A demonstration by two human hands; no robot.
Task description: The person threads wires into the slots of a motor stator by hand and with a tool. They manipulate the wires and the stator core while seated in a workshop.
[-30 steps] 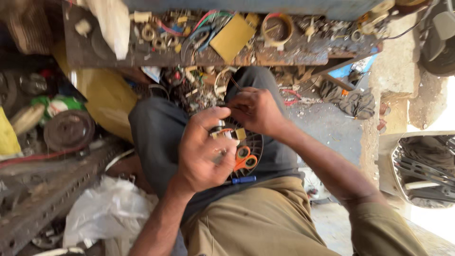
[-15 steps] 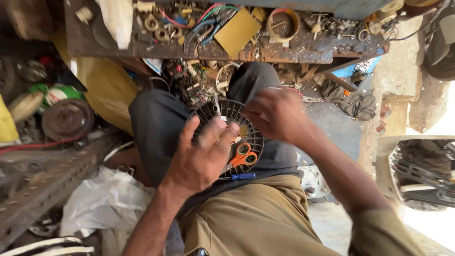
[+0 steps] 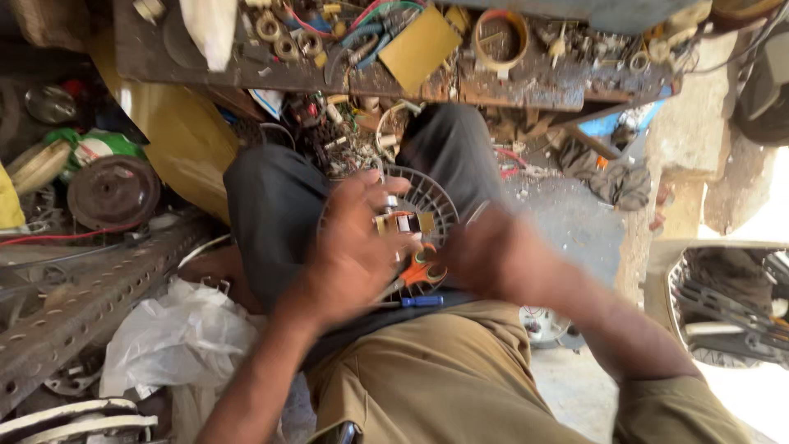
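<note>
A cramped repair corner, packed on every side: a scarred wooden shelf (image 3: pixel 246 70) runs across the top, littered with rings, coloured wires and a yellow card (image 3: pixel 419 48), and below it a perforated steel angle bar (image 3: pixel 90 304), a crumpled white plastic bag (image 3: pixel 177 341) and a rusty round disc (image 3: pixel 113 191) crowd the floor. The person sits with legs drawn up, and on the lap lies a round ribbed fan part (image 3: pixel 427 201), dark with pale vanes. The left hand (image 3: pixel 353 251) rests over its near side, fingers spread and curled down onto it, with a small white and yellow component (image 3: pixel 403 222) just beside the fingertips; whether it is pinched or only touched I cannot tell. The right hand (image 3: pixel 493 259) is a blur just to the right of the part, so how far open it is, or whether it holds anything, cannot be made out. Orange-handled scissors (image 3: pixel 423 271) and a blue-handled screwdriver (image 3: pixel 415 302) lie on the lap under the hands. My worry is that the part sits loosely on sloping thighs: a quick sweep of that blurred hand could knock the tools or the small component into the clutter below, where it would be hard to find.
</note>
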